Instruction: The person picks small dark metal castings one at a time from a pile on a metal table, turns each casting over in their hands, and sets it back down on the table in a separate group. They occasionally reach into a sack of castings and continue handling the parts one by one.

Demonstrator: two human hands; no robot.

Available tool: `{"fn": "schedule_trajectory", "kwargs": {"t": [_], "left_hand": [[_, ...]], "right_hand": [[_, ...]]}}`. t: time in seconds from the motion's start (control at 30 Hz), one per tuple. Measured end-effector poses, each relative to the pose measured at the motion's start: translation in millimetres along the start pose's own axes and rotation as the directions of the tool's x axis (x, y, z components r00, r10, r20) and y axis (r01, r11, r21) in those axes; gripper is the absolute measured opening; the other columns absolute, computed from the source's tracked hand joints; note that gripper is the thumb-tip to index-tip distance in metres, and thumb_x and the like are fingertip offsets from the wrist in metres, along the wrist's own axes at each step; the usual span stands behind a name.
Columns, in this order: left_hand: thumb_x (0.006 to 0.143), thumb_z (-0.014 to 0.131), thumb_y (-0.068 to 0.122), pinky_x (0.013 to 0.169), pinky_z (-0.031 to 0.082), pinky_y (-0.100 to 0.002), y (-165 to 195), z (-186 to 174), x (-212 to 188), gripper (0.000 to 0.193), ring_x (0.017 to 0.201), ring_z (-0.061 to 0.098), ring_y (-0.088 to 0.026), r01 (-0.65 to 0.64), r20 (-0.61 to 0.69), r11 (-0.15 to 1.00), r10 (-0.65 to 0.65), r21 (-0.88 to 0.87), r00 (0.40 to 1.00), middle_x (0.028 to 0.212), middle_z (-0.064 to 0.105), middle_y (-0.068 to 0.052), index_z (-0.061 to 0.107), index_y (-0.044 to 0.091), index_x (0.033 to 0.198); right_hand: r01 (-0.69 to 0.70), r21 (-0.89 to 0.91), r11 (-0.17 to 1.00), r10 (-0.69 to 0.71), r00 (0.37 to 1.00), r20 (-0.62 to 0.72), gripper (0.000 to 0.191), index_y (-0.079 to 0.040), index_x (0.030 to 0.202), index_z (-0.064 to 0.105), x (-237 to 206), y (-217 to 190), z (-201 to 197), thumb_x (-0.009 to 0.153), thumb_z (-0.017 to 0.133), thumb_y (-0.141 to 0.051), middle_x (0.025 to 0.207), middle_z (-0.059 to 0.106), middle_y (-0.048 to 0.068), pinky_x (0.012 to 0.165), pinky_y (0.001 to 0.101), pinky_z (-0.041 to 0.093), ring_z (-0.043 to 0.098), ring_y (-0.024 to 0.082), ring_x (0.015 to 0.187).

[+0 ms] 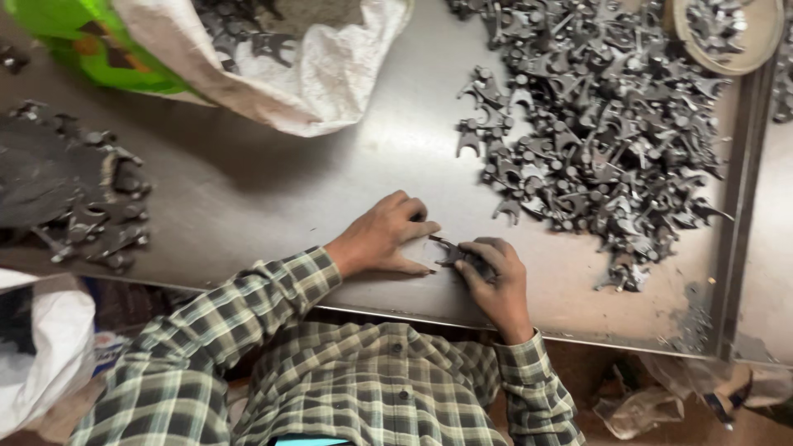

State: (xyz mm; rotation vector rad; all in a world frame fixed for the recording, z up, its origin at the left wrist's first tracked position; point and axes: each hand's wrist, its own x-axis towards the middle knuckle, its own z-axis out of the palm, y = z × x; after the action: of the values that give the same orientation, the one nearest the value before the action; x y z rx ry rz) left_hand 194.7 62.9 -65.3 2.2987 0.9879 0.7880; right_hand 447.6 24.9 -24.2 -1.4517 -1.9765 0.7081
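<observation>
Your left hand [384, 239] lies on the steel table [273, 190], knuckles up, fingers curled loosely and spread a little — fingertips point toward the small dark metal part [450, 252] and seem to touch its near end, but I can't tell whether they actually pinch it. Your right hand [496, 281] is closed around the other end of that same part; fingers are wrapped over it and thumb side faces the left hand, so the grip is narrow and holding the part. The part sits low on the table, close to the front edge, right between your two hands, with a thin prong sticking out toward the left hand.

Above and to the right of your hands — the big pile of dark forked castings [595, 140], spread across most of the right half of the table, well apart from the part you hold. A round shallow pan [764, 45] with more castings sits at the top right corner. A white woven sack [306, 78] lies open at the top centre, dark pieces inside, with a green bag [99, 45] beside it. On the left, a second heap of castings [91, 206] lies near the table edge. Your plaid shirt sleeves [248, 306] reach to both wrists.
</observation>
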Motion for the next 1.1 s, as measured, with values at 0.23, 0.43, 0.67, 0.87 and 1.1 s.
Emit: {"fn": "schedule_trajectory", "kwargs": {"t": [0.23, 0.43, 0.67, 0.87, 1.1], "left_hand": [[0.069, 0.087, 0.048, 0.08, 0.049, -0.048, -7, -14, -4, 0.059, 0.088, 0.056, -0.034, -0.016, 0.01, 0.998, 0.016, -0.06, 1.0, 0.094, 0.063, -0.016, 0.076, 0.007, 0.11], [0.058, 0.088, 0.044, 0.09, 0.053, -0.041, 3, -28, 3, 0.065, 0.097, 0.06, -0.03, 0.07, 0.073, 0.968, -0.09, 0.24, 0.993, 0.101, 0.068, -0.013, 0.079, 0.012, 0.114], [0.063, 0.09, 0.044, 0.077, 0.056, -0.032, 6, -19, 11, 0.069, 0.084, 0.062, -0.02, 0.085, -0.023, 0.97, -0.082, 0.228, 0.996, 0.101, 0.068, -0.011, 0.079, 0.012, 0.123], [0.056, 0.09, 0.045, 0.071, 0.056, -0.033, 3, -16, 9, 0.073, 0.081, 0.063, -0.021, 0.085, -0.017, 0.966, -0.083, 0.246, 0.996, 0.099, 0.067, -0.013, 0.079, 0.01, 0.119], [0.054, 0.087, 0.053, 0.073, 0.057, -0.032, -3, -16, 11, 0.079, 0.081, 0.065, -0.019, 0.014, 0.085, 0.929, -0.049, 0.37, 0.995, 0.1, 0.068, -0.012, 0.078, 0.012, 0.121]], "right_hand": [[-0.175, -0.296, 0.939, 0.055, 0.926, -0.374, 0.043, -0.005, 0.127, 0.07, 35, 10, -29, 0.085, 0.076, -0.007, 0.131, 0.066, 0.016, 0.102, 0.0426, 0.052, 0.061, 0.034, 0.125], [-0.274, -0.434, 0.858, 0.137, 0.937, -0.322, 0.053, -0.019, 0.143, 0.058, 76, -22, -42, 0.091, 0.073, -0.024, 0.133, 0.058, 0.023, 0.085, 0.0475, 0.057, 0.064, 0.041, 0.112], [-0.043, -0.67, 0.741, -0.141, 0.966, -0.218, 0.044, -0.006, 0.133, 0.062, 79, -17, -47, 0.095, 0.071, -0.026, 0.119, 0.062, 0.013, 0.059, 0.0361, 0.053, 0.066, 0.023, 0.079], [-0.003, -0.723, 0.691, -0.189, 0.964, -0.185, 0.031, -0.009, 0.126, 0.062, 68, 11, -30, 0.099, 0.068, -0.02, 0.121, 0.062, 0.008, 0.054, 0.0305, 0.052, 0.064, 0.019, 0.072], [-0.206, -0.629, 0.75, 0.069, 0.969, -0.236, 0.032, -0.007, 0.125, 0.064, 74, 19, -13, 0.094, 0.064, -0.014, 0.103, 0.058, 0.015, 0.042, 0.0353, 0.048, 0.063, 0.024, 0.064]]}}
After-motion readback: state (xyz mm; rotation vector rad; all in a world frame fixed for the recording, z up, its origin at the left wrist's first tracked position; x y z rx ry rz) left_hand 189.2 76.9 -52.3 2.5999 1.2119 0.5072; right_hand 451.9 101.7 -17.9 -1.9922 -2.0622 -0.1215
